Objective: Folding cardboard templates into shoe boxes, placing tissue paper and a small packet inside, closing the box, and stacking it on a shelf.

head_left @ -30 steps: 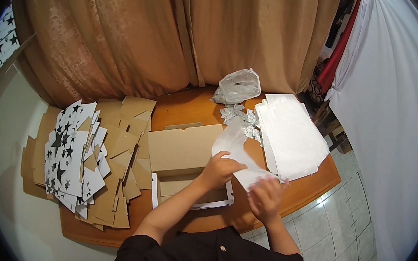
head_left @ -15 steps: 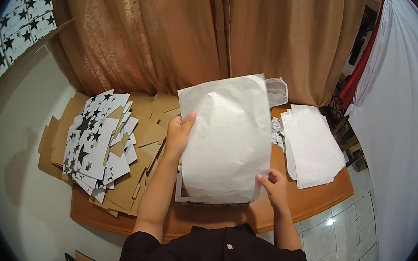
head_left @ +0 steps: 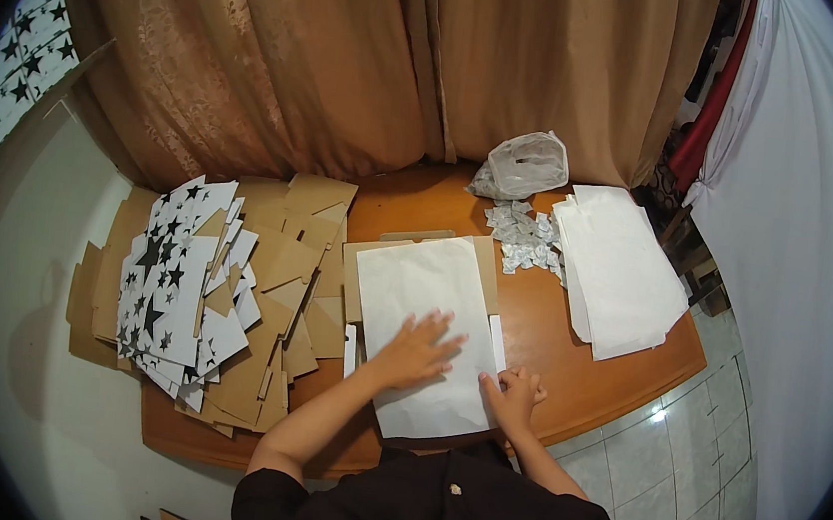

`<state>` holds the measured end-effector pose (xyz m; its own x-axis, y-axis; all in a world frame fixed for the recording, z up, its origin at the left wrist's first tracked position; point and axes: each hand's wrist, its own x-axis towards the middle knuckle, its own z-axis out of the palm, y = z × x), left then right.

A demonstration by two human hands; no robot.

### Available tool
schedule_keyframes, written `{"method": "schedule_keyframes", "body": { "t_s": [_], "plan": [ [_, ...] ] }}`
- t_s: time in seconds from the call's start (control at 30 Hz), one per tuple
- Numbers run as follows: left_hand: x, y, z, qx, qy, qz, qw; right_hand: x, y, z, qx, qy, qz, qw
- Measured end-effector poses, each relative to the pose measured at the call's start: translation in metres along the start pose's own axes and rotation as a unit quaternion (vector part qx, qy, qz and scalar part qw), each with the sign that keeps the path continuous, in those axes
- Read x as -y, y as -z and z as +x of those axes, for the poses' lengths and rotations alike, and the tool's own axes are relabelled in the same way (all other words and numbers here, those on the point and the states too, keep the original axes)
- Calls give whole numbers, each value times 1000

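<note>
A large white paper sheet [head_left: 415, 280] lies over an opened brown cardboard box [head_left: 486, 267], whose white side flaps show at both sides. My left hand [head_left: 420, 353] rests on the middle of the sheet, open, fingers spread and slightly blurred. At the sheet's lower right edge is my right hand [head_left: 515, 400], its fingers curled and the thumb against the paper's edge. What those fingers grip, if anything, is hidden. The box's inside is covered by the sheet.
Flattened cardboard boxes [head_left: 274, 276], some with a white star-patterned side [head_left: 169, 276], are heaped on the left of the wooden table [head_left: 564, 395]. Small pale packets [head_left: 529, 241] lie before a clear plastic bag [head_left: 529, 166]. A stack of white paper [head_left: 620, 280] sits at the right.
The white sheet, held up in both hands before, has come down onto the box. My left hand has let go of its edge and moved onto its middle. Packets and bag are now uncovered.
</note>
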<state>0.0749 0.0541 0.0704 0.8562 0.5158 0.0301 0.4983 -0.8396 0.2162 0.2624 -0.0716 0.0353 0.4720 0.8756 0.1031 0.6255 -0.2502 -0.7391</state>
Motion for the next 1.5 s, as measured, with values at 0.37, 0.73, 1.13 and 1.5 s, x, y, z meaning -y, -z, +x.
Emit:
{"method": "schedule_keyframes", "body": {
  "t_s": [0.37, 0.73, 1.13, 1.5],
  "plan": [
    [34, -70, -1, 180, -44, -116, 976, -35, -4, 112, -31, 13, -57, 998],
    [44, -92, 16, 317, -40, -177, 931, -66, -81, 240, 62, 56, -226, 970],
    [39, -18, -12, 429, 48, -444, 786, -70, -69, 215, -24, 168, -230, 958],
    [56, -31, -37, 332, 146, -559, 745, -23, -19, 151, -109, 67, 123, 984]
  ]
}}
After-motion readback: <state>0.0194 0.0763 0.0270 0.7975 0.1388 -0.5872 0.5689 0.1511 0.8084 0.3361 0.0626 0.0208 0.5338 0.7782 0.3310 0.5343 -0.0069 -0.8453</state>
